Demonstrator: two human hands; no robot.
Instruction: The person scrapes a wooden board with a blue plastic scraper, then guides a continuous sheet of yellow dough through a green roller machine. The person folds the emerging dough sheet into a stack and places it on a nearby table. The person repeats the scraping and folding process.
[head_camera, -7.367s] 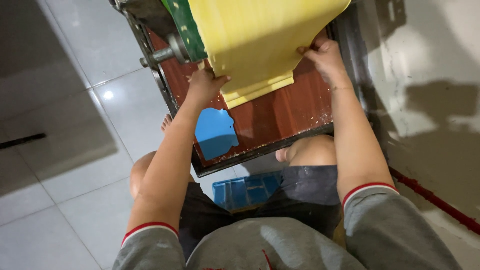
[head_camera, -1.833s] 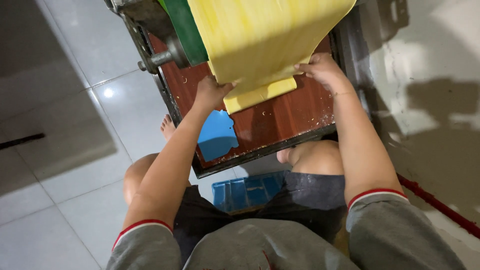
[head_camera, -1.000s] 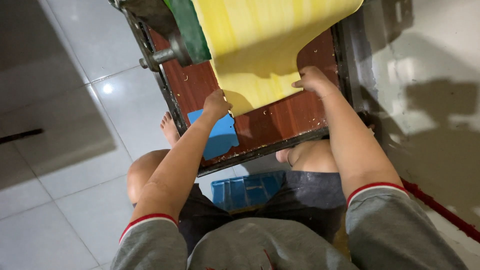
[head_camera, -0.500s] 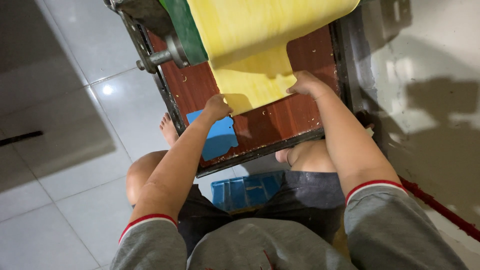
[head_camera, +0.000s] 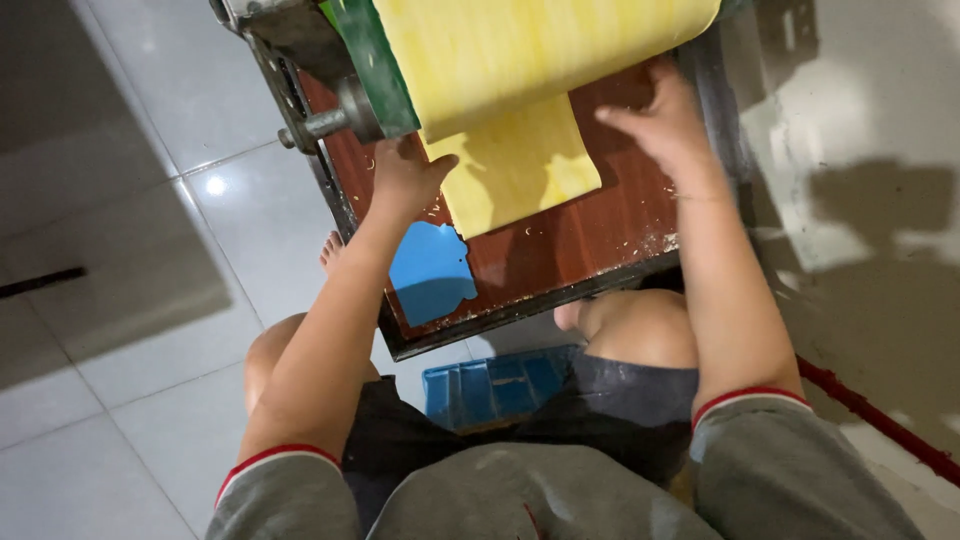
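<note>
Below the knees, a blue crate (head_camera: 490, 385) is seen on the tiled floor (head_camera: 130, 300). On the reddish desk (head_camera: 590, 235), the yellow dough sheet (head_camera: 515, 165) is touched at its left edge by the left hand (head_camera: 405, 180), grip loose; the right hand (head_camera: 660, 120) is held open beside it, nothing grasped. Beyond, the sheet hangs from the roller (head_camera: 520, 45).

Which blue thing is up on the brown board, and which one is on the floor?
The flat blue patch lies on the brown board, near the left hand. The blue crate sits lower, under the person's legs.
</note>
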